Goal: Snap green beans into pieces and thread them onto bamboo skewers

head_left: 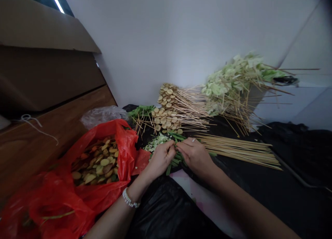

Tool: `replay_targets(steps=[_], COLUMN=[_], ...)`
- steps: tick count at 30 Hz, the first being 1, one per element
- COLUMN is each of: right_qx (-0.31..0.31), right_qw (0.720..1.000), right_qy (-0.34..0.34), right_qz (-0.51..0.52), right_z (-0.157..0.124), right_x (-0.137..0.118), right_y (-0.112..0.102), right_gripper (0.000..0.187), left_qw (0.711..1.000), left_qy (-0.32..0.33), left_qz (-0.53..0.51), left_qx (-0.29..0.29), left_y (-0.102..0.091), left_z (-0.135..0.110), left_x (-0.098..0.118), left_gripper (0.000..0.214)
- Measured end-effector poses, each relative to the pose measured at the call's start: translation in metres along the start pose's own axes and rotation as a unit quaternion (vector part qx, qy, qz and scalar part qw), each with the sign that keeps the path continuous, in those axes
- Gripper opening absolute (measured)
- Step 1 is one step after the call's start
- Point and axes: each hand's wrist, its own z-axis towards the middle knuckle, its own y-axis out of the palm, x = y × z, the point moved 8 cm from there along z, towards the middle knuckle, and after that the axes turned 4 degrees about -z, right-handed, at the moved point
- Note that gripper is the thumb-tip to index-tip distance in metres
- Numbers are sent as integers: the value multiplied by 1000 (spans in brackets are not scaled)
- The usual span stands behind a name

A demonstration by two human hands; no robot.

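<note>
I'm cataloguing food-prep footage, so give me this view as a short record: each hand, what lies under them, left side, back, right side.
Left hand: left hand, fingers curled, grip unclear; bracelet on wrist
Right hand: right hand, fingertips close to the left's; ring on a finger; grip unclear
Under hands: cut greens
Left side: open red bag holding slices
Back: skewered slices in a pile; leaf skewers farther right
Right side: bare sticks, lying roughly parallel
</note>
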Motion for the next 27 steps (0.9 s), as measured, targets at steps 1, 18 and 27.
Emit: replay_targets(steps=[1,18,27], right_qx=[17,89,148], right_qw=[1000,988,972], right_qy=[5,31,77], right_qz=[8,127,164], right_z=[0,1,2], right_x=[0,4,18], right_y=[-1,-8,-29], right_gripper=[23,22,18], left_qw=[999,847,875], left_qy=[-15,-194,-158], left_qz=[-52,-494,-457], left_qx=[4,34,40], left_y=[1,26,22], left_z=[0,-5,-4], left_x=[-4,-12,-9], left_gripper=[26,29,37])
